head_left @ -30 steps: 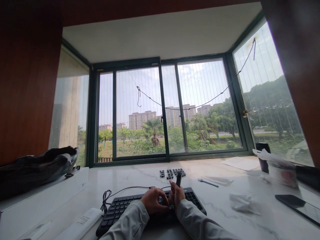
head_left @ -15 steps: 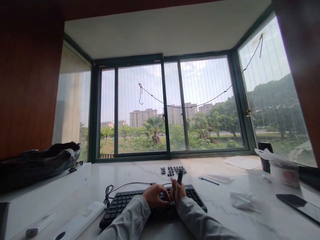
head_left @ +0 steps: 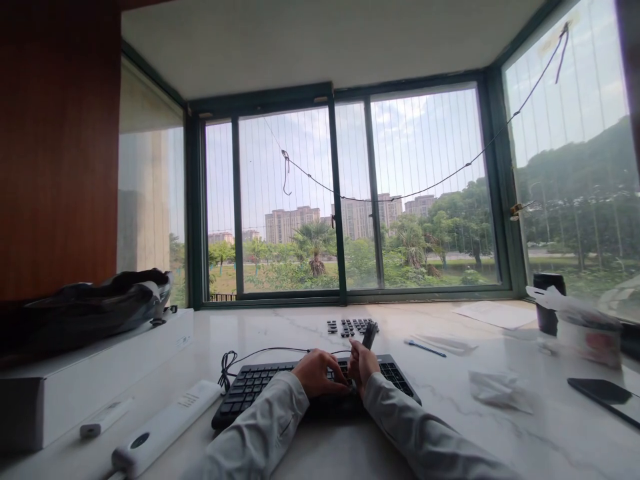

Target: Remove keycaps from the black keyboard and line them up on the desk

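Black wired keyboard (head_left: 260, 390) lies on the marble counter (head_left: 450, 427), its cable coiled at the far left corner. Left hand (head_left: 320, 373) rests curled on the keys near the keyboard's middle. Right hand (head_left: 364, 367) just beside it, closed around a dark slim tool (head_left: 369, 335) that sticks up past the keyboard's far edge. Loose keycaps (head_left: 350, 327) sit in rows just beyond the keyboard. Smartphone (head_left: 603, 393) lies well to its right.

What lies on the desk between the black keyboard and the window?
In the head view, a cluster of loose black keycaps lies on the marble desk between the keyboard and the window, with the keyboard's cable nearer.
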Demonstrator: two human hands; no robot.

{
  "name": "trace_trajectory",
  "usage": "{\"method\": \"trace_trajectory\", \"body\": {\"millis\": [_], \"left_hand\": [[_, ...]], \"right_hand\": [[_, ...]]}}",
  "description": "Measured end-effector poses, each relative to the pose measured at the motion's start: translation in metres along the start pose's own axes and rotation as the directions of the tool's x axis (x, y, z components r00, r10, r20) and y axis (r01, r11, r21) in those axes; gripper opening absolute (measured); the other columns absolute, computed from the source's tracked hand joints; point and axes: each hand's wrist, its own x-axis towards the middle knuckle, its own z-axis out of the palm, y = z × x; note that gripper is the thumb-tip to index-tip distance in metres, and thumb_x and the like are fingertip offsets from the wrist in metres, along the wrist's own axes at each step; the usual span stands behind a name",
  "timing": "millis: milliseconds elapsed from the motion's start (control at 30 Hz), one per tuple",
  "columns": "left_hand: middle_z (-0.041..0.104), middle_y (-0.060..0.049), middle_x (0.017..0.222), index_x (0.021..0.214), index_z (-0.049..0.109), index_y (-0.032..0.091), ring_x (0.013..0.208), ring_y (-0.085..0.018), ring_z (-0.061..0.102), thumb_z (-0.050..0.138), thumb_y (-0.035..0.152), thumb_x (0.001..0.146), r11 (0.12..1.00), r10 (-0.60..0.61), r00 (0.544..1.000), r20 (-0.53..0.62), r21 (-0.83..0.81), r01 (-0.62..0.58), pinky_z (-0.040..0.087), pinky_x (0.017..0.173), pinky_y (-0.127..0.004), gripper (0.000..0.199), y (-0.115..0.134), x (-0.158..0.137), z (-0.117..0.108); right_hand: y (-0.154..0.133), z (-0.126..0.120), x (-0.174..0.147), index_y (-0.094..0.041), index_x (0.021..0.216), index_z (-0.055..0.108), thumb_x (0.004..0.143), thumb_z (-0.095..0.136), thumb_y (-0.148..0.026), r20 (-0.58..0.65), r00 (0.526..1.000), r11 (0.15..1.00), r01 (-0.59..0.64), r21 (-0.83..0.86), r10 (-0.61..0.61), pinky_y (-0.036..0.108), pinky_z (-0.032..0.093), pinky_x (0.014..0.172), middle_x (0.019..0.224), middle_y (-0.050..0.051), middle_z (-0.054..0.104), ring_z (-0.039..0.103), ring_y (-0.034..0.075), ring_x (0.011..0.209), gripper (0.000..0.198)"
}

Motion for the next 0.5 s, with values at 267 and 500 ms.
{"method": "trace_trajectory", "body": {"millis": [267,500], "left_hand": [[0.069,-0.002,0.077,0.084,0.079,0.020,0.064,-0.012,0.056,0.076,0.050,0.066,1.000,-0.015,1.000,-0.018,-0.004,0.015,0.042,0.062,-0.023,0.035,0.002,0.000,0.000],[0.070,-0.001,0.079,0.083,0.079,0.024,0.067,-0.013,0.059,0.077,0.046,0.065,0.999,-0.024,0.999,-0.024,0.033,0.024,0.044,0.065,-0.023,0.029,0.003,0.000,0.001]], "right_hand": [[-0.009,0.005,-0.005,-0.024,0.049,0.022,0.071,0.067,-0.040,-0.014,0.999,0.999,-0.035,-0.008,0.035,0.021,0.009,0.029,0.033,-0.011,0.016,0.011,0.003,0.029,0.053],[-0.007,0.000,0.005,-0.025,0.050,0.022,0.073,0.065,-0.047,-0.019,0.997,0.997,0.078,-0.027,-0.079,0.021,0.011,0.029,0.036,-0.011,0.015,0.012,0.003,0.029,0.054]]}}
